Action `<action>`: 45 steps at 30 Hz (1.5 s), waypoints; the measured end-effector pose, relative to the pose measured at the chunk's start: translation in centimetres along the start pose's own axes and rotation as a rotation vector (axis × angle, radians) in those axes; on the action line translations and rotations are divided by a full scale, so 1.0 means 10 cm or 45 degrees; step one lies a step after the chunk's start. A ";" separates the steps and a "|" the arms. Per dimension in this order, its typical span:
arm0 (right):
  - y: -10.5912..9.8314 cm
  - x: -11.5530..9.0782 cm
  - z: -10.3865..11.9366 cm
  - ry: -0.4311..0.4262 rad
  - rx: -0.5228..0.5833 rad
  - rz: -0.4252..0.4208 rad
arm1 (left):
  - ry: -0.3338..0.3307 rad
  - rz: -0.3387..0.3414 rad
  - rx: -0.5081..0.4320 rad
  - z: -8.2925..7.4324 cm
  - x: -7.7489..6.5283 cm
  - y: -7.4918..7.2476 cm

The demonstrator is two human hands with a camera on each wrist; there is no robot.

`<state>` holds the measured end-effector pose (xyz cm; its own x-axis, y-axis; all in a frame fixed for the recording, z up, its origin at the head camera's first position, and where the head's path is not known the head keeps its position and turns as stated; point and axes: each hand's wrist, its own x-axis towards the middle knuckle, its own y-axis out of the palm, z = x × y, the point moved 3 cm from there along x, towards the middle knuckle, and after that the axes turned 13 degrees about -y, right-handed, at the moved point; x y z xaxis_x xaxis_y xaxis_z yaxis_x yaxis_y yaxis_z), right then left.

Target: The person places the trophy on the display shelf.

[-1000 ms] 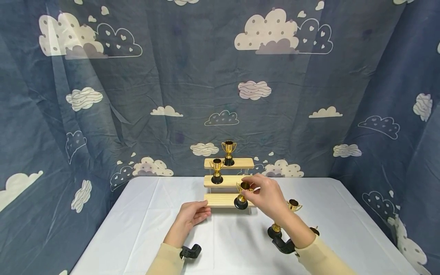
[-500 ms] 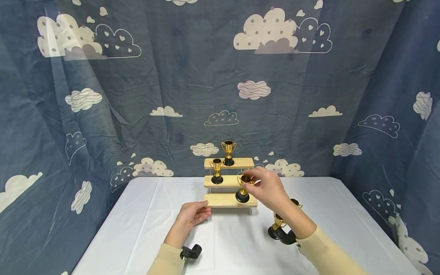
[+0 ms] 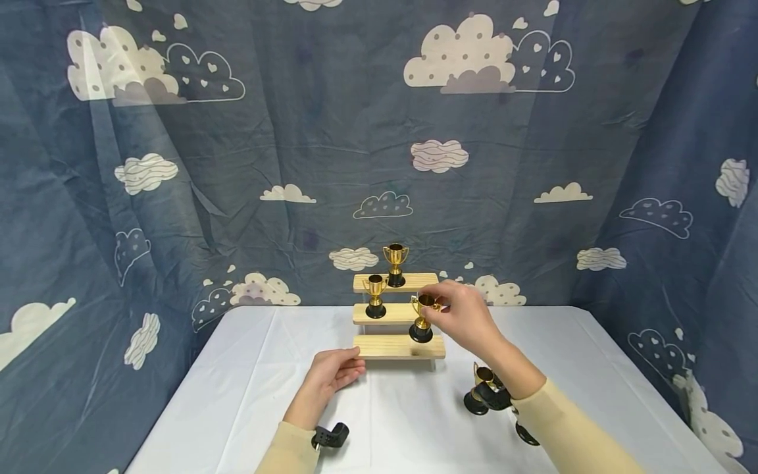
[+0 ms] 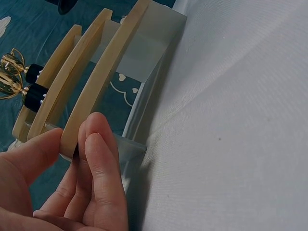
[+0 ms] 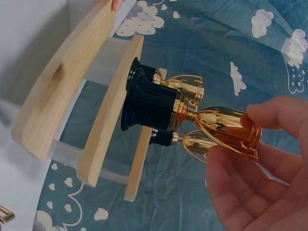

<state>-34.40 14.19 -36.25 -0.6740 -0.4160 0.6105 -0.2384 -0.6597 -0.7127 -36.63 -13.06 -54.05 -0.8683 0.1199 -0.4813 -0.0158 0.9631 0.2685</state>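
Note:
In the head view my right hand pinches a small gold trophy cup by its bowl, between thumb and fingers. Its black base is close to the middle step of a three-step wooden display stand; whether they touch I cannot tell. My left hand grips the left end of the lowest step, thumb above and fingers beneath. One trophy stands on the middle step's left side, another trophy on the top step.
On the white tablecloth, right of the stand, another trophy stands partly behind the right wrist camera. A further black base shows below the right forearm. Blue cloud-print cloth hangs behind and at both sides.
My right hand has raised the trophy and shifted it slightly right, from in front of the lowest step up towards the middle step. The left hand keeps its place on the stand.

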 end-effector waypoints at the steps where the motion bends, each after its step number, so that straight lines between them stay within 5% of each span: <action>1: 0.00 0.01 -0.01 0.004 -0.006 0.000 | -0.002 -0.002 0.000 0.00 0.00 0.00; 45: 0.20 0.53 -0.46 0.135 0.051 0.114 | -0.023 -0.006 0.003 -0.02 0.00 -0.01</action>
<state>-41.67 13.54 -36.06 -0.7617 -0.4074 0.5039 -0.1475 -0.6482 -0.7470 -36.68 -13.19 -53.92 -0.8593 0.1193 -0.4974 -0.0188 0.9644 0.2638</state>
